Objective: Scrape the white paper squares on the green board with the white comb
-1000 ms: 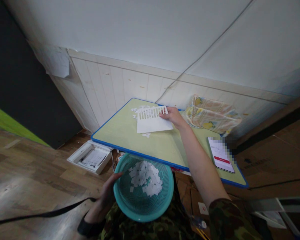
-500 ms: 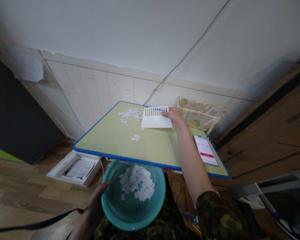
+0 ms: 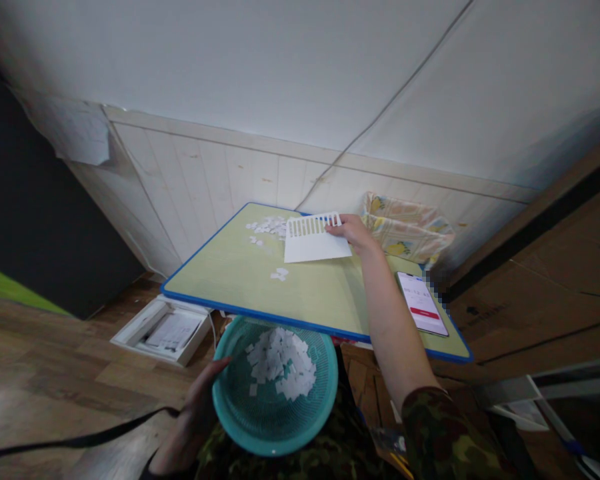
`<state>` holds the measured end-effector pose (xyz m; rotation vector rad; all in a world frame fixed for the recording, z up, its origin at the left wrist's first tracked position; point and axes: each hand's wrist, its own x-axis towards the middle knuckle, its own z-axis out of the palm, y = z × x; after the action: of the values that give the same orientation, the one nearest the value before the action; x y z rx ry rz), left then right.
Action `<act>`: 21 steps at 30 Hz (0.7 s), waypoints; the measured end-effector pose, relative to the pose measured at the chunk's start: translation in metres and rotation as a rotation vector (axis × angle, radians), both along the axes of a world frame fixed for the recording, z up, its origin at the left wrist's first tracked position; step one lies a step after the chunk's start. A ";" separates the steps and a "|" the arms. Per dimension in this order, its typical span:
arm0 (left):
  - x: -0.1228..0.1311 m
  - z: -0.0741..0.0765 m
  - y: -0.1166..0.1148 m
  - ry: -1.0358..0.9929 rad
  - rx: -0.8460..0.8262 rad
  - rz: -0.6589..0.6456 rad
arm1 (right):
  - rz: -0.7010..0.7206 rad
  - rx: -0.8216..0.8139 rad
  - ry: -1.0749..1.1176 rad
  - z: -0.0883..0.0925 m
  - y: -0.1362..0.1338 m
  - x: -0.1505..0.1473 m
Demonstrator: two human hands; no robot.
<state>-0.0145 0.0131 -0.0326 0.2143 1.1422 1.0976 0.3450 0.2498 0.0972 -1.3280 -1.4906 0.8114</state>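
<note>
My right hand point(image 3: 351, 233) reaches across a low green table with a blue rim point(image 3: 240, 303) and grips the far right corner of a white sheet point(image 3: 314, 245) whose top edge is cut into a comb of slots. Small white paper squares point(image 3: 267, 227) lie scattered just left of the sheet, and a few more paper bits point(image 3: 280, 273) lie nearer me. My left hand point(image 3: 190, 417) holds the rim of a teal plastic basket point(image 3: 260, 417) below the table's near edge, over my lap. A heap of white paper squares point(image 3: 280, 365) fills the basket.
A phone point(image 3: 423, 304) with a lit screen lies at the table's right end. A patterned cloth bundle point(image 3: 407, 230) sits against the panelled wall. A white tray with papers point(image 3: 163, 330) rests on the wooden floor at left. Cardboard boxes point(image 3: 545, 300) stand at right.
The view shifted. My right hand slid the slotted sheet to the right, uncovering the scattered paper squares at its left. The basket stays held under the table edge.
</note>
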 end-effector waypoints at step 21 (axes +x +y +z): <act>0.007 0.015 -0.004 0.056 0.034 0.030 | -0.126 0.023 -0.054 0.000 -0.001 0.025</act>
<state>-0.0078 0.0094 -0.0180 0.2567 1.1805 1.1440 0.3700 0.2485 0.0974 -1.4212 -1.4385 0.6806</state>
